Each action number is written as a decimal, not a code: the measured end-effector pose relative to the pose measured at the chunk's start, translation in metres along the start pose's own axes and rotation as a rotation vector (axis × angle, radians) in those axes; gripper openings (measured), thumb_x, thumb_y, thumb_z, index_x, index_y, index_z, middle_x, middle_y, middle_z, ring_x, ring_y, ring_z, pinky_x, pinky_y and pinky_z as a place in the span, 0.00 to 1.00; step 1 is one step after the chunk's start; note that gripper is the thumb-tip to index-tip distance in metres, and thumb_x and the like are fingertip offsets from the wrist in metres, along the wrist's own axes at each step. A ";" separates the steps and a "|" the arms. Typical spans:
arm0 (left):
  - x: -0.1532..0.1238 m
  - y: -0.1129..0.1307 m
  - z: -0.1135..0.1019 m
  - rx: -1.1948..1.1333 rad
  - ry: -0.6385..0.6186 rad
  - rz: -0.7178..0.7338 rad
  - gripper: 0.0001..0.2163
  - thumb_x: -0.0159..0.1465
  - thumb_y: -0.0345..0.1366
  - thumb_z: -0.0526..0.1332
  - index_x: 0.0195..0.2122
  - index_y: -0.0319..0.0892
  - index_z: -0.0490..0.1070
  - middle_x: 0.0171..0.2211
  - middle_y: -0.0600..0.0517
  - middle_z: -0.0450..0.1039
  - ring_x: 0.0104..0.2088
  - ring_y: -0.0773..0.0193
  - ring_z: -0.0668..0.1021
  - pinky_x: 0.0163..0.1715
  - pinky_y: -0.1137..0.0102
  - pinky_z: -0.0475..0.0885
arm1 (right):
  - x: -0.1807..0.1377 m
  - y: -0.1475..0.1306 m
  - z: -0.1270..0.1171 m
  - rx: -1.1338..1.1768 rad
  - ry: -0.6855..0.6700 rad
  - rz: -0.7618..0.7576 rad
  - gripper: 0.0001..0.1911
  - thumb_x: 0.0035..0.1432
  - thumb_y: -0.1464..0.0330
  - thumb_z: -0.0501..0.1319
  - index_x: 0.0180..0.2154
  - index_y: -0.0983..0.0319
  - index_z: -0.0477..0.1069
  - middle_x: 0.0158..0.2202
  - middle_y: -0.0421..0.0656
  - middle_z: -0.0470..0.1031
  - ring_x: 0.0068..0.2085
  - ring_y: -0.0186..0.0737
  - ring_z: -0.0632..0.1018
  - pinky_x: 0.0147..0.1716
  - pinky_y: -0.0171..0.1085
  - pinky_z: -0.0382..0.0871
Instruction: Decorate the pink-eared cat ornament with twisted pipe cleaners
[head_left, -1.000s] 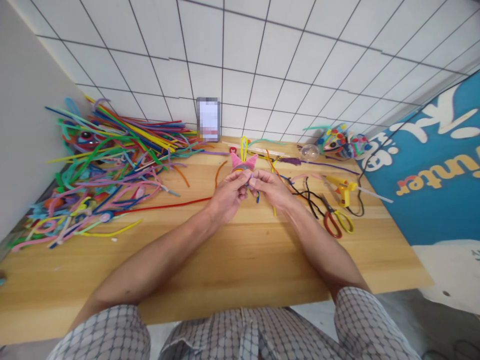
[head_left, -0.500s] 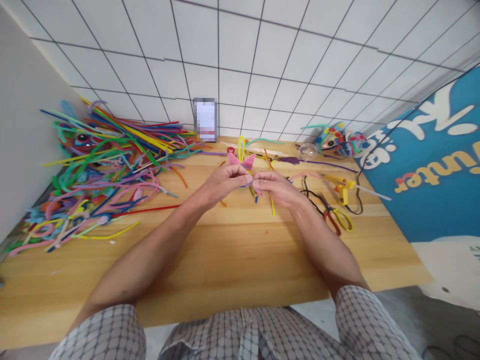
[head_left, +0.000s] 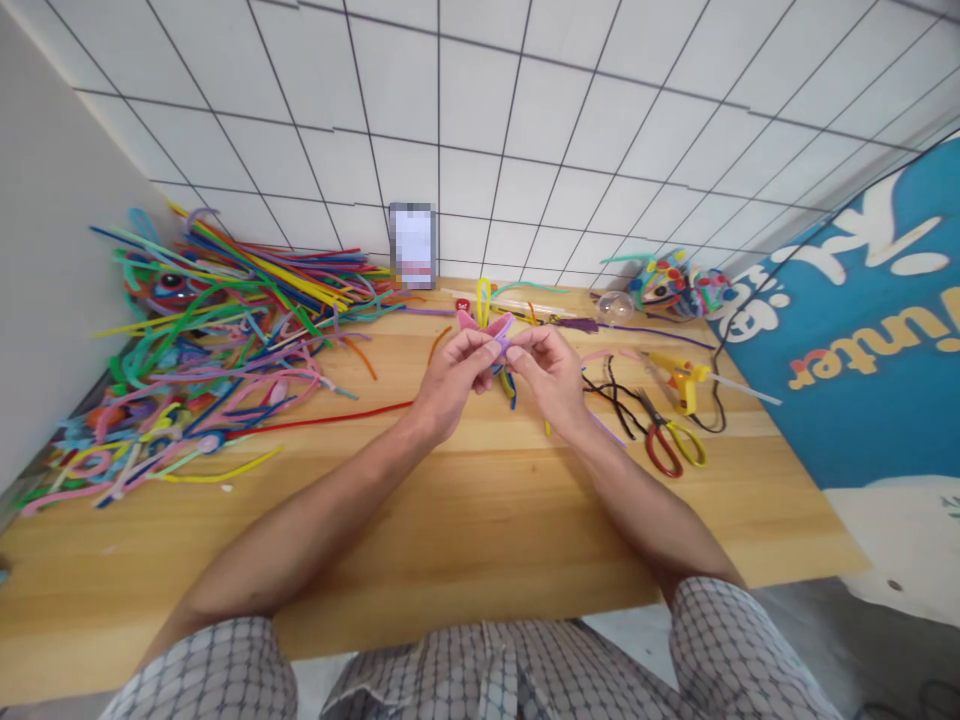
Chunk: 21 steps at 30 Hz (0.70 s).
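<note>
My left hand and my right hand meet over the middle of the table, thumbs and fingertips pinched together. Between them is a purple pipe cleaner, bent in a small shape; fingers cover much of it. A thin purple strand shows beside my right forearm and may be its tail. Just behind the fingertips lies a pink pointed piece, partly hidden. A yellow loop rises behind it. Blue and yellow strands show below the hands.
A tangled heap of coloured pipe cleaners covers the left side. A phone leans on the tiled wall. At right are scissors, black strands, a yellow glue gun, a clear ball and a colourful figure.
The purple pipe cleaner now shows between my fingertips, which have risen slightly and cover part of the pink piece. My left hand has turned, its fingers curling under more.
</note>
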<state>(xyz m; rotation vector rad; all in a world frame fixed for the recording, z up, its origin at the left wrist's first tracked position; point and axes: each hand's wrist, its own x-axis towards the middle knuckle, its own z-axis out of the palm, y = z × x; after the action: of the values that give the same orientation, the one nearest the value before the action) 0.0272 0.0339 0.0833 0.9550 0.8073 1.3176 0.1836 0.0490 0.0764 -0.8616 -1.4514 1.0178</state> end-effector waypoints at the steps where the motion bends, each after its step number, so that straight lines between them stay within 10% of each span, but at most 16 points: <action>1: -0.001 -0.001 0.001 0.012 -0.002 0.010 0.12 0.59 0.43 0.72 0.32 0.41 0.73 0.26 0.56 0.73 0.21 0.73 0.69 0.21 0.75 0.61 | -0.001 0.001 0.000 -0.029 0.008 -0.019 0.17 0.61 0.52 0.71 0.39 0.57 0.73 0.34 0.38 0.77 0.34 0.36 0.77 0.37 0.37 0.74; 21: 0.002 0.007 -0.007 0.261 -0.083 0.080 0.14 0.61 0.46 0.70 0.28 0.42 0.73 0.24 0.55 0.69 0.22 0.71 0.64 0.23 0.73 0.58 | 0.001 -0.005 -0.010 -0.170 -0.082 -0.090 0.17 0.67 0.54 0.66 0.53 0.53 0.76 0.40 0.41 0.76 0.38 0.41 0.76 0.42 0.43 0.75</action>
<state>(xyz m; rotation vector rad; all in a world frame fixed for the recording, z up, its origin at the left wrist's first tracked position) 0.0184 0.0367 0.0870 1.2518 0.8987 1.2511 0.1938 0.0491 0.0814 -0.8755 -1.6492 0.8807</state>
